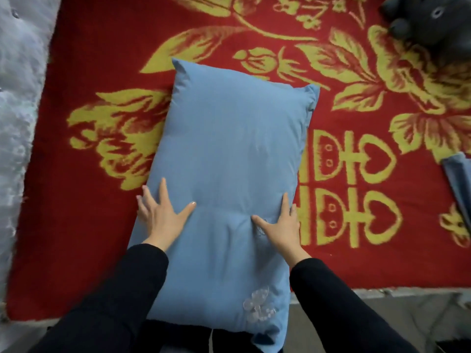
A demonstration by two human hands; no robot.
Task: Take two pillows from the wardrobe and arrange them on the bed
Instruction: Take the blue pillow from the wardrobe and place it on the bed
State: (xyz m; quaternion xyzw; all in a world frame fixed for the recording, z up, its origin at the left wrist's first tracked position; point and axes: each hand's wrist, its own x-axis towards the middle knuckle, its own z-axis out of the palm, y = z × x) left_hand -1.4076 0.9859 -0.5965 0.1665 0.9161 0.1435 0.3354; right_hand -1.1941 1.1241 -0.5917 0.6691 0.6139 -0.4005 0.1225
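A light blue pillow (229,154) lies lengthwise on the bed's red blanket with yellow flowers (89,59), its near end hanging over the bed's front edge. My left hand (160,212) rests flat on the pillow's left side, fingers spread. My right hand (277,225) presses flat on its right side, fingers spread too. A crease runs across the pillow between the two hands. A pale embroidered flower (257,304) marks its near end. At the right edge of the view, a blue corner of a second pillow (458,184) shows on the blanket.
A grey plush toy (433,24) sits at the bed's far right corner. A white fluffy cover (15,123) runs along the left side. The bed's front edge (382,293) crosses the lower right, with grey floor below it.
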